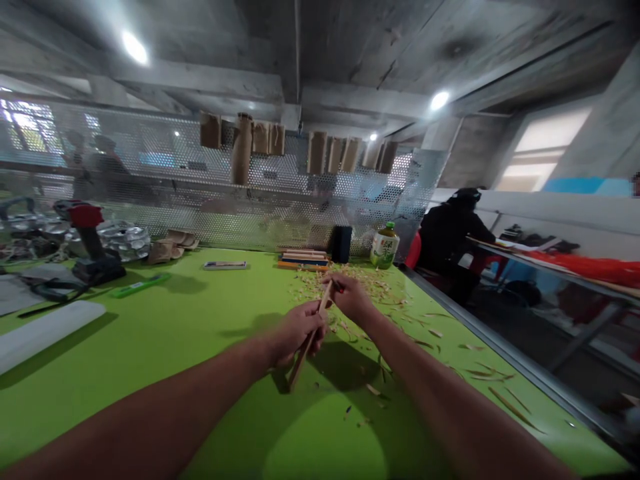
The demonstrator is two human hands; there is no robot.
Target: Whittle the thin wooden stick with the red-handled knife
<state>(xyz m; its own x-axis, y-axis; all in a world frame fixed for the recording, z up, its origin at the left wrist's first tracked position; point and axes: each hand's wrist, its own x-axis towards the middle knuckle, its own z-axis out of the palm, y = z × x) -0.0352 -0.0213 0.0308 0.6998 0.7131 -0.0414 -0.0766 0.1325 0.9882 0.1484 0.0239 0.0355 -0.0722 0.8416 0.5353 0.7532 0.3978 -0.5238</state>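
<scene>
My left hand (300, 331) is wrapped round the middle of a narrow wooden strip (300, 365), which slants up and away from me over the green table (200, 373). At the strip's far end, my right hand (351, 297) is closed round a small tool with a red and dark part (340, 287); its blade cannot be made out. The strip's lower end points towards me. Pale wood shavings (377, 290) lie scattered beyond and to the right of my hands.
Behind my hands are a box of strips (303, 260), a black block (342, 244) and a green-capped bottle (385, 247). To the left lie a flat case (225, 265), a green cutter (141, 285), a red drill (87, 227) and a white piece (50, 333). A person (453, 230) sits at the right.
</scene>
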